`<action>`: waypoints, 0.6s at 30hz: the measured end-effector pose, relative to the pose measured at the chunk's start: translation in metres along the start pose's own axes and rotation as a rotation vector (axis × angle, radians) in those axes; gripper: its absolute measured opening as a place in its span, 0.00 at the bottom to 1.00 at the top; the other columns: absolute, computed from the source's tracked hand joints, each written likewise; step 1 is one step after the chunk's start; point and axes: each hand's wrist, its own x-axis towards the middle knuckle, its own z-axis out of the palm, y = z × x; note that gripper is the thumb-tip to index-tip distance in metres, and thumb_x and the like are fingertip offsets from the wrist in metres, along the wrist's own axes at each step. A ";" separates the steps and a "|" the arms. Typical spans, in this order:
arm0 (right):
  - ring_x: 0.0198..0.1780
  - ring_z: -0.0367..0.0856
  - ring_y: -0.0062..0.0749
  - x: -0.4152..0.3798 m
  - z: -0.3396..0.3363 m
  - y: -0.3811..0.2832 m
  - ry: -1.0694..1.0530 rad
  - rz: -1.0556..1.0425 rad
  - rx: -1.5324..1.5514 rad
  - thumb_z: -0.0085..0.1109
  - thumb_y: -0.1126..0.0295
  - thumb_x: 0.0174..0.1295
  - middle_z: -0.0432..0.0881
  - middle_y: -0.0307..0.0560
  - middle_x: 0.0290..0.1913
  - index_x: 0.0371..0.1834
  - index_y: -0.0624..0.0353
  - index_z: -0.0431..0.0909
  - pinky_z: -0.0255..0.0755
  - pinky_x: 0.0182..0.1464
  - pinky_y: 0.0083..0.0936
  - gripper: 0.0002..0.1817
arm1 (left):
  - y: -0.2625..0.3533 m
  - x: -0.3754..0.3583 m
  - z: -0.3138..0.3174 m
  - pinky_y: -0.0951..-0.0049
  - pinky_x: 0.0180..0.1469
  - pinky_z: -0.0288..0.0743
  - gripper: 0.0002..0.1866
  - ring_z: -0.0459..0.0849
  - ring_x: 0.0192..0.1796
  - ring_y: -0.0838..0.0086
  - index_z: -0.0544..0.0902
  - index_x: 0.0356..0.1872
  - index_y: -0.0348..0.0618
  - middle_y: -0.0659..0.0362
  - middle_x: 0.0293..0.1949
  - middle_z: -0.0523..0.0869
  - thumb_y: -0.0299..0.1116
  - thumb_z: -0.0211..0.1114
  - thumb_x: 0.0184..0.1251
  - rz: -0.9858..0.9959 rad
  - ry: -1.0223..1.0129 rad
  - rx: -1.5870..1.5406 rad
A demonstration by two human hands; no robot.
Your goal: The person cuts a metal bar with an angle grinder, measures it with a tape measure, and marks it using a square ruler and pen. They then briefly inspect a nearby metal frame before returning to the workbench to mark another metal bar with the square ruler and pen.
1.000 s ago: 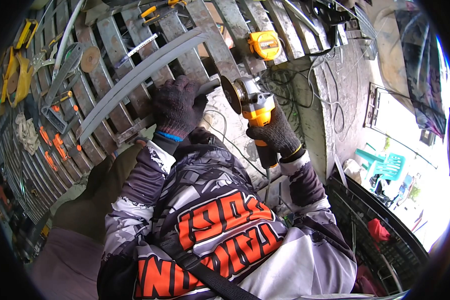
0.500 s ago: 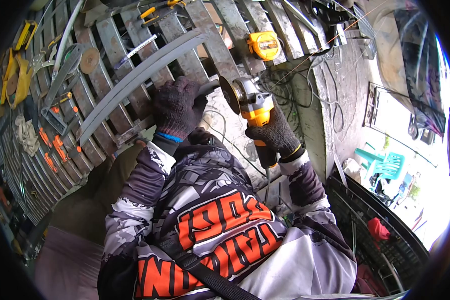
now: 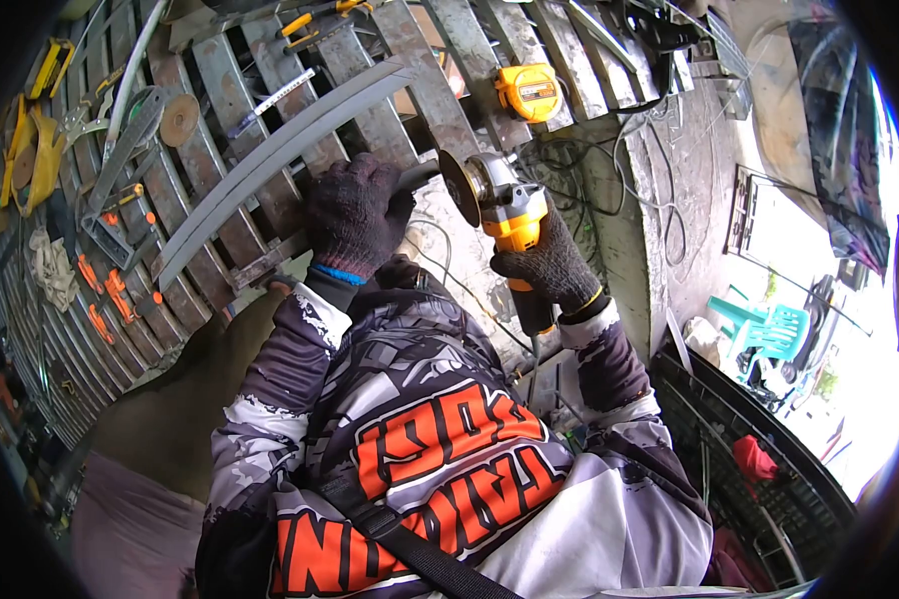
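My right hand (image 3: 557, 268), in a dark knit glove, is wrapped around the yellow and grey body of an angle grinder (image 3: 514, 215). The grinder's disc (image 3: 459, 190) stands on edge, its rim at the end of a dark metal bar (image 3: 420, 178). My left hand (image 3: 358, 215), also gloved, is closed over that bar against the slatted metal bench; its fingertips are partly hidden. Just beyond my left hand, a long curved grey metal strip (image 3: 280, 165) lies across the slats.
A yellow tape measure (image 3: 529, 93) sits on the slatted bench (image 3: 232, 95). Orange clamps (image 3: 118, 292), a loose brown disc (image 3: 179, 120) and a rag (image 3: 52, 270) lie to the left. Cables (image 3: 579, 190) trail on the right. A green plastic chair (image 3: 774, 327) stands outside.
Thin orange streaks at the upper right, seen earlier, are gone. Brown cloth at the lower left has shifted, and a dark shape has appeared beside the green chair. Both hands hold nearly still.
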 end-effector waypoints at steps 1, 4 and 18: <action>0.56 0.82 0.34 0.000 0.000 0.000 -0.001 0.000 0.000 0.82 0.73 0.40 0.83 0.45 0.57 0.72 0.58 0.67 0.78 0.61 0.35 0.50 | 0.000 0.000 0.001 0.49 0.50 0.76 0.26 0.82 0.49 0.50 0.86 0.48 0.44 0.50 0.46 0.83 0.46 0.79 0.50 0.001 0.004 0.004; 0.56 0.82 0.34 0.001 0.000 -0.003 0.009 -0.045 -0.029 0.82 0.73 0.40 0.82 0.45 0.57 0.72 0.58 0.66 0.79 0.60 0.36 0.50 | 0.001 0.001 -0.003 0.50 0.48 0.77 0.20 0.83 0.47 0.51 0.86 0.45 0.46 0.52 0.44 0.83 0.45 0.77 0.54 0.005 0.021 0.017; 0.60 0.82 0.37 0.011 -0.007 0.020 0.029 -0.037 -0.140 0.86 0.67 0.40 0.82 0.52 0.60 0.79 0.67 0.58 0.76 0.65 0.37 0.60 | 0.002 0.003 0.001 0.50 0.46 0.77 0.14 0.84 0.44 0.53 0.85 0.40 0.49 0.53 0.41 0.83 0.44 0.74 0.59 0.041 0.071 0.037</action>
